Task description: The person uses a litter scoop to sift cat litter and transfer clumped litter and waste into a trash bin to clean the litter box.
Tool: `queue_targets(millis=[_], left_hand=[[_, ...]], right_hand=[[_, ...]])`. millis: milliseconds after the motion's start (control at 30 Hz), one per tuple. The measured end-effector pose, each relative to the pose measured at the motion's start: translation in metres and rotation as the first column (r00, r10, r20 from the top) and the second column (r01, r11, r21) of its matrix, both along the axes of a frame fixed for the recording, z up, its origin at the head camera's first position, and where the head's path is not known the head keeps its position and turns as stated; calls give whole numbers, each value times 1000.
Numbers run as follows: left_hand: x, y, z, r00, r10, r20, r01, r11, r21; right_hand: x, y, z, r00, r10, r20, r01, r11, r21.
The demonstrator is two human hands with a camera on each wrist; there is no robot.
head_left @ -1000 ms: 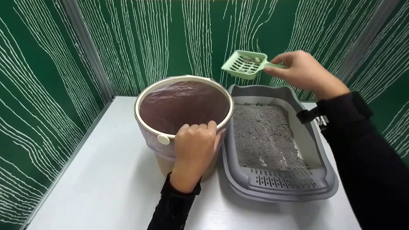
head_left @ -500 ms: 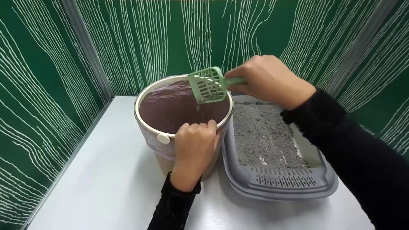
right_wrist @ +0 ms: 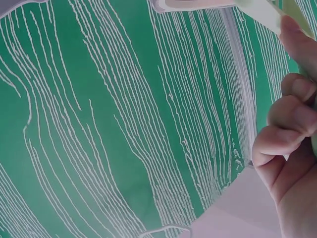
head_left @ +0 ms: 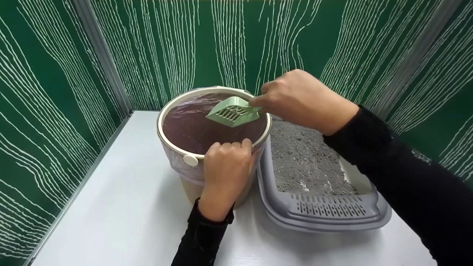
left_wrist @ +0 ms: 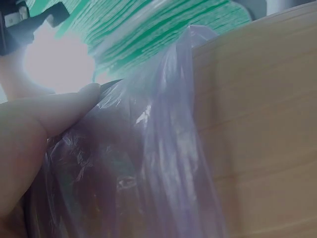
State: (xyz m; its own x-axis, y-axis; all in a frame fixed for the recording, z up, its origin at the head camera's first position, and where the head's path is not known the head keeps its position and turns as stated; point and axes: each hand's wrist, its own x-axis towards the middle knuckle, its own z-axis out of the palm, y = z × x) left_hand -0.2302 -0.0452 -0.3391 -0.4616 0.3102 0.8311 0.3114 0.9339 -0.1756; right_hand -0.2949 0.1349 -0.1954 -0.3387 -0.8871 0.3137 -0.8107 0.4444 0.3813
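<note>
Over bin (head_left: 190,189) (wood-like grain (left_wrist: 267,124): left wrist view only), right hand (head_left: 301,101) grips scoop (head_left: 239,119); left hand (head_left: 226,173) grips rim (head_left: 216,89).

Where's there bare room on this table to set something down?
The largest bare patch of table lies left of the bin, up to the green wall. A smaller one lies in front of the litter tray, between the sleeves. It's crowded between bin and litter tray, and over the bin, where the right hand holds the scoop.

Green slotted scoop (head_left: 233,112), tilted over lined bin (head_left: 160,123)
</note>
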Motion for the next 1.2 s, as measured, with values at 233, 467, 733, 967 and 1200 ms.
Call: queue_targets(millis=[233, 467, 733, 967, 1200], left_hand=[[-1, 1, -2, 1000, -2, 14, 2, 1000, 12], [0, 1, -2, 999, -11, 33, 11, 1000, 16], [1, -1, -2, 999, -19, 41, 18, 999, 29], [-1, -1, -3, 999, -21, 43, 19, 999, 28], [0, 0, -3, 999, -19, 38, 18, 999, 36]], right_hand=[[2, 9, -1, 999, 20, 44, -11, 982, -190], [11, 42, 20, 928, -364, 79, 368, 861, -352], [-2, 105, 17, 499, -771, 396, 796, 588, 142], [-29, 120, -50, 304, -761, 573, 774, 548, 317], [-58, 129, -121, 323, -725, 608, 749, 589, 304]])
